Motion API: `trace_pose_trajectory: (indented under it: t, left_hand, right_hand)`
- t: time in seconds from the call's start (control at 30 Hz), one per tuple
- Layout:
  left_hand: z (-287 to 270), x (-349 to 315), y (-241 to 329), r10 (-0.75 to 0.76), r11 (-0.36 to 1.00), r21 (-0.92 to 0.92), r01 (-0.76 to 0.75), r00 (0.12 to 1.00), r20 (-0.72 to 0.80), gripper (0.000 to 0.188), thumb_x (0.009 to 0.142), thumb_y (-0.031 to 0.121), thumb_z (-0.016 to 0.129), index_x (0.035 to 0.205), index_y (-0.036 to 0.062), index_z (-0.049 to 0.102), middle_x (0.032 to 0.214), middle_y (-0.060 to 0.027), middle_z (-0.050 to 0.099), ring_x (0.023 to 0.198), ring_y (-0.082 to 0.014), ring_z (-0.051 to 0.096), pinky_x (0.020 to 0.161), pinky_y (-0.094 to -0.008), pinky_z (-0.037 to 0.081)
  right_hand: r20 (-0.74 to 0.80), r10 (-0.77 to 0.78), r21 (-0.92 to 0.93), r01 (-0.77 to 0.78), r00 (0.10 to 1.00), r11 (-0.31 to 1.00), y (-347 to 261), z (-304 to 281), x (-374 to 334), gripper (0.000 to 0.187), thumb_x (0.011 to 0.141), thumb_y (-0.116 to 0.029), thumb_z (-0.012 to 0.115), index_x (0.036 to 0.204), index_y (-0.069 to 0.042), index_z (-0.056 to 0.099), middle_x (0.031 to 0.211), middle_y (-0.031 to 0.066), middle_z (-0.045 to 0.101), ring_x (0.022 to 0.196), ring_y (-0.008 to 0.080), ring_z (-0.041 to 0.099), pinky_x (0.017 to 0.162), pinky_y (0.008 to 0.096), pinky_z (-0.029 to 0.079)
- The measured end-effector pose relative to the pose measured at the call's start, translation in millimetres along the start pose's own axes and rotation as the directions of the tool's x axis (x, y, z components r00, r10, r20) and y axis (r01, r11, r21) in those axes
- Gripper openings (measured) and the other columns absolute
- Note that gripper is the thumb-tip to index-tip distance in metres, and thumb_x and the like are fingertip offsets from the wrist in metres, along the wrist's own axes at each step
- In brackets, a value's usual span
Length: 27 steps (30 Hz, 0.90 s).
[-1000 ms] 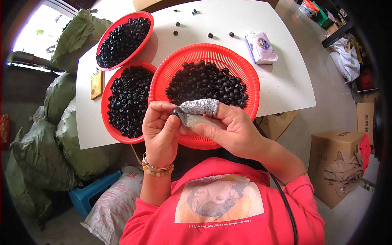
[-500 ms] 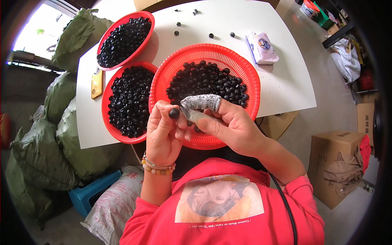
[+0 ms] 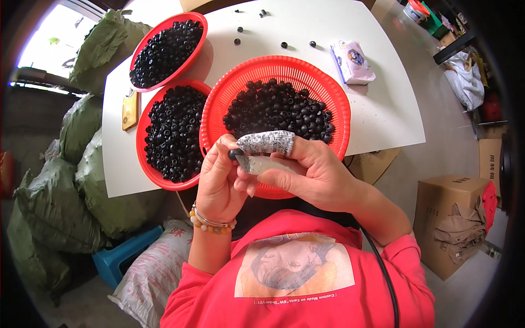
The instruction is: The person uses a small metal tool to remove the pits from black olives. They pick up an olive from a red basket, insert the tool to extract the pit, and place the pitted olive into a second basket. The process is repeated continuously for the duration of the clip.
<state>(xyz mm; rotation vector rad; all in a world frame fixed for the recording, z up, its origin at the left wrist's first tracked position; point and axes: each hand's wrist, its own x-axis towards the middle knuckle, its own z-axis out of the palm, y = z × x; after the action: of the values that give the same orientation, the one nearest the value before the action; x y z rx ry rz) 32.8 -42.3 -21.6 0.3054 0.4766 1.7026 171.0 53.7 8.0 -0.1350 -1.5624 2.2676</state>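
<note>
My left hand [image 3: 217,174] pinches a round black plastic bead [image 3: 234,153] between thumb and finger, above the near rim of a red plastic basket [image 3: 343,117]. In my right hand [image 3: 317,169] is a small knife [image 3: 260,164] with a pale, wrapped-looking handle. Its short grey blade lies against the bead's right side. A grey knitted finger sleeve [image 3: 266,142] covers my right index finger, just above the blade. Loose black beads [image 3: 276,109] fill the basket behind my hands. My hands hide its near part.
Two red bowls [image 3: 203,44] [image 3: 143,158] of black beads stand at the left of the white table [image 3: 383,117]. Several stray beads [image 3: 284,45] and a tissue pack [image 3: 353,62] lie farther back. Green sacks [image 3: 60,191], a blue stool [image 3: 112,265] and a cardboard box [image 3: 437,218] flank the table.
The knife has turned and shifted slightly left and down, so its blade now lies against the bead. My left hand keeps hold of the bead nearly in place.
</note>
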Motion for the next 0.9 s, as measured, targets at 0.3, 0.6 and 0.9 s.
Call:
trace_pose_trajectory:
  t: [0.3, 0.6, 0.9]
  left_hand:
    - [0, -1, 1, 0.0, 0.999, 0.038, 0.001, 1.0, -0.015, 0.016, 0.088, 0.023, 0.041, 0.093, 0.0082, 0.045, 0.064, -0.0027, 0.049, 0.048, -0.0056, 0.043, 0.044, -0.0221, 0.045]
    - [0, -1, 0, -0.009, 0.997, 0.072, 0.015, 0.997, -0.075, 0.016, 0.088, 0.024, 0.041, 0.09, 0.0088, 0.046, 0.064, -0.0024, 0.048, 0.048, -0.0052, 0.041, 0.044, -0.021, 0.045]
    - [9, 3, 0, -0.043, 0.999, 0.028, 0.045, 0.996, -0.072, 0.024, 0.09, 0.028, 0.035, 0.088, 0.0065, 0.044, 0.062, -0.0003, 0.041, 0.045, -0.003, 0.037, 0.041, -0.0174, 0.041]
  right_hand:
    - [-0.025, 0.001, 0.002, -0.001, 1.0, 1.0, 2, 1, 1, 0.032, 0.084, -0.003, 0.048, 0.115, -0.001, 0.045, 0.1, 0.0064, 0.056, 0.086, 0.0089, 0.054, 0.076, 0.0224, 0.044]
    - [-0.048, 0.001, -0.009, -0.002, 0.999, 1.0, 6, -1, 3, 0.03, 0.085, -0.008, 0.048, 0.114, 0.0, 0.046, 0.097, 0.0058, 0.056, 0.086, 0.0093, 0.054, 0.076, 0.0226, 0.044]
    - [-0.218, -0.003, 0.079, 0.021, 0.976, 0.997, 11, -5, 12, 0.026, 0.085, -0.013, 0.049, 0.106, 0.002, 0.046, 0.095, 0.0068, 0.054, 0.088, 0.0097, 0.052, 0.077, 0.0227, 0.043]
